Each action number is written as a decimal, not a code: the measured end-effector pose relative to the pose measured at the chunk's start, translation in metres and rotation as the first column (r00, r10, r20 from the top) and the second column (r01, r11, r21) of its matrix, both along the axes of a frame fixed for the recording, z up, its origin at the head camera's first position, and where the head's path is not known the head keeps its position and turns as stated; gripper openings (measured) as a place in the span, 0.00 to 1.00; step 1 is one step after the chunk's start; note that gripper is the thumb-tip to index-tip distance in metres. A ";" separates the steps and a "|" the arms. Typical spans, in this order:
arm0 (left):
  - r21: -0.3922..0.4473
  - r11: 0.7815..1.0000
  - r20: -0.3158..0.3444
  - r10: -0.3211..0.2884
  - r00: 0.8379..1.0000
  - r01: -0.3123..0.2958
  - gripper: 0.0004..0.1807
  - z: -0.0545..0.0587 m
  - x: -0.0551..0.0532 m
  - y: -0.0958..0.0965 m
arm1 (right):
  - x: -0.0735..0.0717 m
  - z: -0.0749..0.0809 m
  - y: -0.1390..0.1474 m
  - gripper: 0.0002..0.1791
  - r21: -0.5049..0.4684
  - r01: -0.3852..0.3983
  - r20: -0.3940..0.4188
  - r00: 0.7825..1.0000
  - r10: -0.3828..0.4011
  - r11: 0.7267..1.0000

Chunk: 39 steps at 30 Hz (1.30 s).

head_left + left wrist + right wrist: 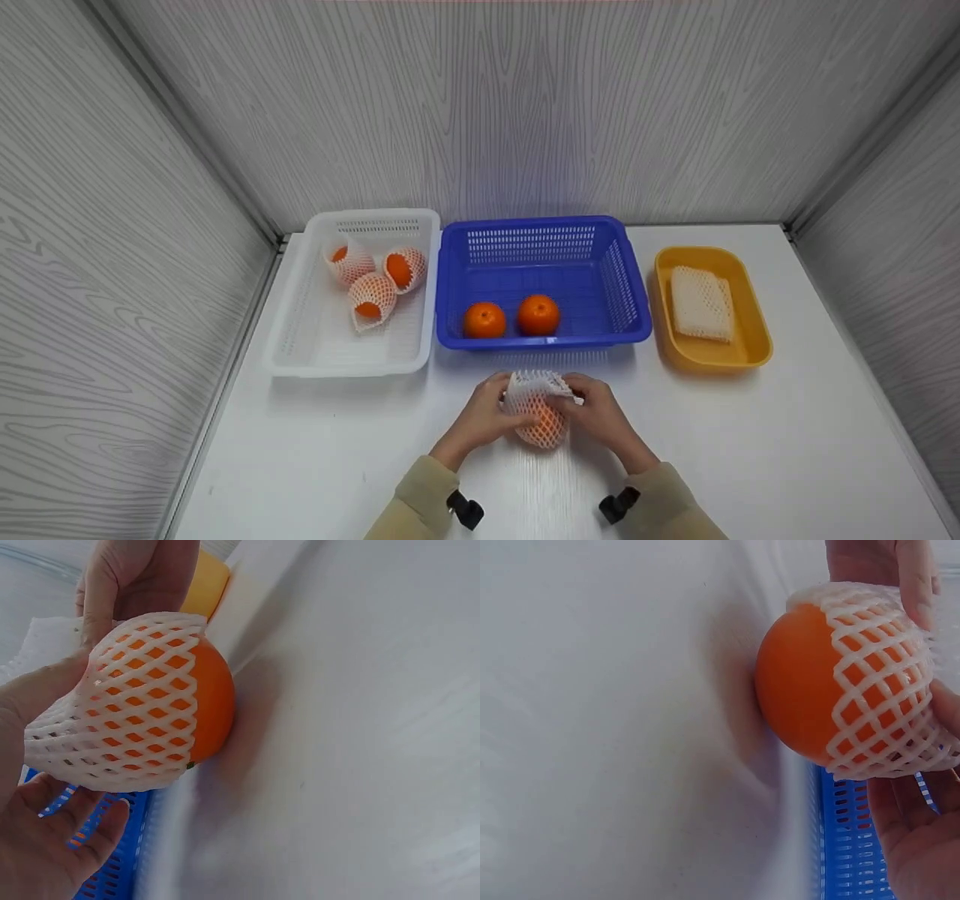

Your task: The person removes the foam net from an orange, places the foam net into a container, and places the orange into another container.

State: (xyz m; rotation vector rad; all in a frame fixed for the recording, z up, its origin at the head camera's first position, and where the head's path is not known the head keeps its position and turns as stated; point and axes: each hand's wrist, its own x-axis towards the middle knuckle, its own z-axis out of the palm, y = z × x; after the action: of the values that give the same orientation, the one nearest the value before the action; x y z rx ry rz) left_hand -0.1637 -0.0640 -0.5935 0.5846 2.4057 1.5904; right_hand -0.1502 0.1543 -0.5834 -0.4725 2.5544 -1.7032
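An orange (216, 701) sits partly inside a white foam net (536, 386), its bare end poking out on the side toward the body. My left hand (484, 411) holds the netted orange from the left, thumb lying across the mesh and fingers behind. From the right, my right hand (598, 409) pinches the net near its loose upper edge. In the right wrist view the mesh covers roughly the far half of the fruit, and the right fingers (922, 840) curve under it. The orange is close over the white table, just in front of the blue basket (544, 343).
Two bare oranges (538, 315) lie in the blue basket. To its left, a white basket (349, 370) holds three netted oranges (373, 296). At right, a yellow tray (752, 330) contains a stack of flat foam nets (701, 304). Wood-grain panels (525, 112) enclose the white table (750, 465).
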 end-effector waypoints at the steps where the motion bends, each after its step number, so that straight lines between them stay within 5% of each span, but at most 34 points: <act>1: -0.006 1.000 0.010 -0.001 1.000 0.001 0.24 0.000 0.000 0.000 | 0.001 0.002 -0.001 0.08 0.003 0.005 0.006 1.000 -0.005 1.000; 7: -0.006 1.000 -0.034 0.000 0.999 0.000 0.20 0.000 0.000 0.001 | 0.009 0.029 -0.006 0.09 -0.004 0.006 0.047 0.999 -0.006 1.000; 17: 0.064 0.998 -0.159 -0.009 0.987 0.020 0.07 -0.003 -0.001 0.002 | 0.008 0.022 0.001 0.14 -0.039 -0.087 0.053 0.995 0.089 0.995; 25: -0.023 0.999 -0.042 -0.034 0.999 0.033 0.27 -0.003 0.003 0.002 | -0.001 -0.010 0.003 0.11 -0.027 0.061 0.042 0.997 -0.060 0.998; 32: -0.088 0.993 0.108 -0.069 0.992 0.079 0.46 -0.005 0.006 0.002 | -0.004 -0.012 0.002 0.14 -0.052 0.162 0.083 0.984 -0.158 0.985; 39: -0.086 0.985 0.214 -0.130 0.968 0.152 0.51 -0.007 0.007 0.005 | -0.007 -0.008 0.002 0.20 -0.124 0.227 0.220 0.956 -0.196 0.966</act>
State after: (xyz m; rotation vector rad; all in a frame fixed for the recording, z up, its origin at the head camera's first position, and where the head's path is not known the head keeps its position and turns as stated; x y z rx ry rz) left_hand -0.1566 -0.0595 -0.6001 0.5289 2.2233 1.3877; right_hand -0.1568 0.1565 -0.5919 -0.0193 2.4148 -1.9059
